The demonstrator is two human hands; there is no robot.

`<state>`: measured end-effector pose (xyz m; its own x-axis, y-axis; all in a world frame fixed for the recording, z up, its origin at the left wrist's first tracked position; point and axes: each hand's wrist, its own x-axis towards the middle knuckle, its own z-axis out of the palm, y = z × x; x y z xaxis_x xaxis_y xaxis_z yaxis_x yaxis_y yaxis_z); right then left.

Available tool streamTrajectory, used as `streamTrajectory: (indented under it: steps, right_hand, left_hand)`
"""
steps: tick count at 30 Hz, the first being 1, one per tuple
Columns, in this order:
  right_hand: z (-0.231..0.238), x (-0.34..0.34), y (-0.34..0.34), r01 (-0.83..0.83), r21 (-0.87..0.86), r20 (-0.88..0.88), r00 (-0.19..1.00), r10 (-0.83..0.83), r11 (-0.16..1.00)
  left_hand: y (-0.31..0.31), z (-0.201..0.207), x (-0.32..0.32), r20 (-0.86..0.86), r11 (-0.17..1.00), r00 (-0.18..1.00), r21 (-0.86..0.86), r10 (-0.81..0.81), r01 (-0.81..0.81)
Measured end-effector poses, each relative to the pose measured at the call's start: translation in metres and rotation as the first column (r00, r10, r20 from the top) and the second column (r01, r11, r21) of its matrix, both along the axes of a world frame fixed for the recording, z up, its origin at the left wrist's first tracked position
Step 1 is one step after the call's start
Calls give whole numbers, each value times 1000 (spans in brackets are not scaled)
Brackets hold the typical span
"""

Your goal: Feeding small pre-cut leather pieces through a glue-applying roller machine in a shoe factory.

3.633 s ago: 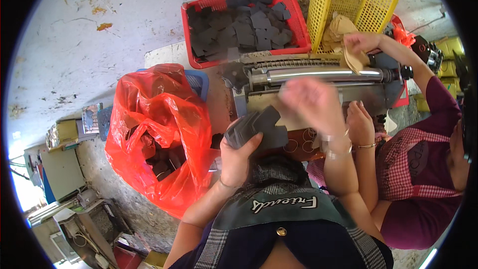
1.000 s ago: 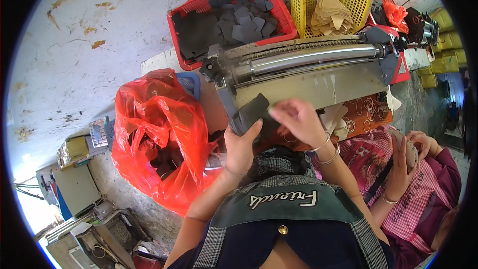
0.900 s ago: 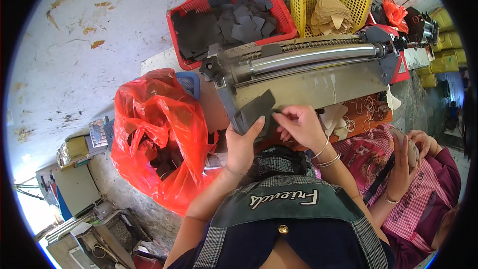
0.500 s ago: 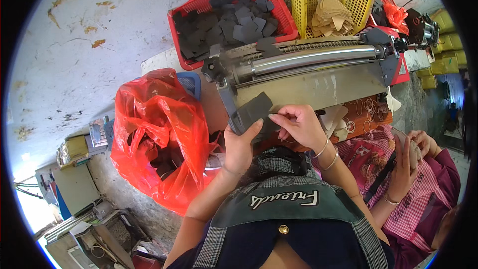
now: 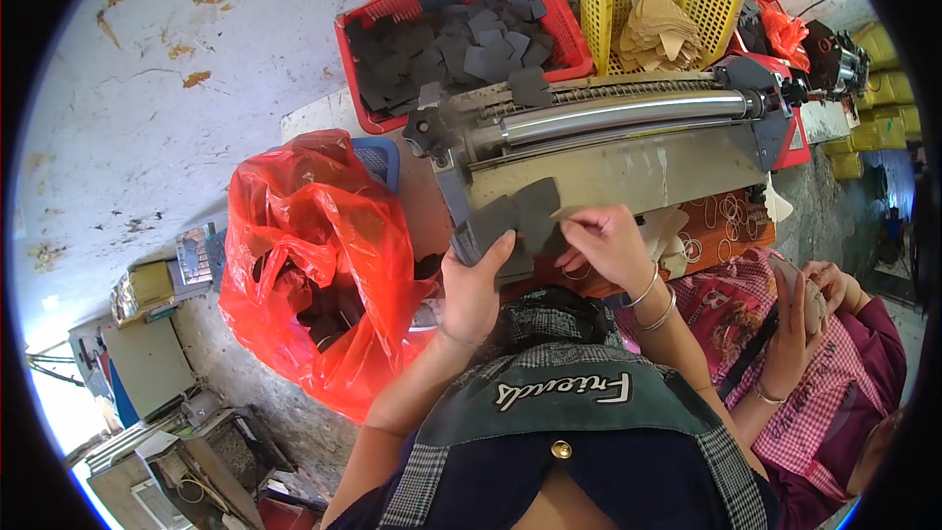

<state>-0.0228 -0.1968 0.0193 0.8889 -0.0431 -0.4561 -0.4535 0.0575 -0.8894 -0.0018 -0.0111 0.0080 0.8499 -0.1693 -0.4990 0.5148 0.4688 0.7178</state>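
My left hand (image 5: 473,290) is closed around a small stack of dark grey flat pieces (image 5: 481,229), thumb on top, in front of the roller machine (image 5: 618,123). One dark grey flat piece (image 5: 539,218) stands out to the right of the stack. My right hand (image 5: 605,245) pinches that piece at its right edge between thumb and fingers. The machine's metal feed plate (image 5: 628,175) lies just beyond both hands. Another dark piece (image 5: 530,87) rests on the machine behind the shiny roller. What the curled right fingers cover is hidden.
A red basket (image 5: 353,74) of dark pieces stands behind the machine, beside a yellow basket (image 5: 595,10) with tan cut pieces (image 5: 659,31). A red plastic bag (image 5: 324,186) of dark scraps is at left. Rubber bands (image 5: 731,216) lie right. A co-worker (image 5: 785,373) sits close at right.
My right hand has moved slightly right, drawing one dark grey piece away from the stack. My left hand keeps its hold in nearly the same place.
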Motion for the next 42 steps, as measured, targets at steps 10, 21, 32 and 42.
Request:
streamTrajectory:
  steps: [10,21,32,42]
  right_hand:
    - [14,-2,-13,65,120,11,998,-67,991]
    - [-18,38,-15,296,-115,5,955,-297,948]
    - [-26,34,-24,223,-142,47,975,-218,964]
    - [12,9,1,-114,87,-46,992,119,990]
  left_hand:
    - [-6,-1,-6,134,974,991,224,4,-34]
    - [-5,-4,-13,-53,1000,998,17,-20,21]
    - [-8,21,0,-70,980,993,-179,-98,84]
    - [-3,9,4,-27,993,998,-106,-63,59]
